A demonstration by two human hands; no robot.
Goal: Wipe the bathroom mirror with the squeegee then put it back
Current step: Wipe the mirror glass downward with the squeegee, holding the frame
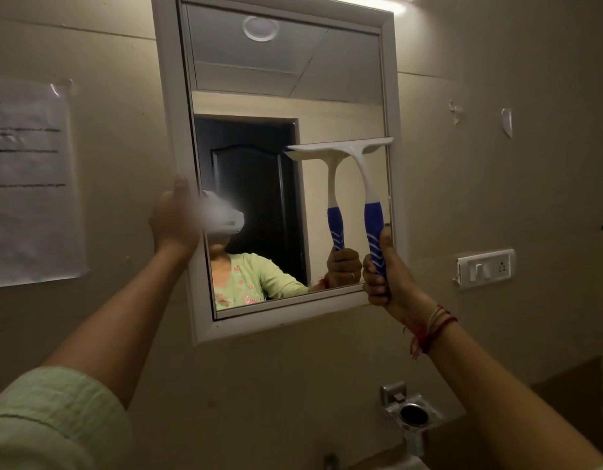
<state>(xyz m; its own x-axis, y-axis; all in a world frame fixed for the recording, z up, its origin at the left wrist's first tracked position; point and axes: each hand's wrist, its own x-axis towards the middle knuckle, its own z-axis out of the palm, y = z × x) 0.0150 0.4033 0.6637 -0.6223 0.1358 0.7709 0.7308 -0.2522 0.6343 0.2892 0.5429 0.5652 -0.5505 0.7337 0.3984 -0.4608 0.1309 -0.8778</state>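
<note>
while the left hand (174, 221) grips the mirror (286, 96) frame, the right hand (383, 278) holds the squeegee (353, 149) — blade on glass.

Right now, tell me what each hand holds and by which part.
The right hand grips the squeegee by its blue handle. The left hand is on the left edge of the mirror frame; its fingers are hidden.

Print on wall notice (25, 184) illegible

Bare mirror (259, 171) left of squeegee (356, 152)
</note>
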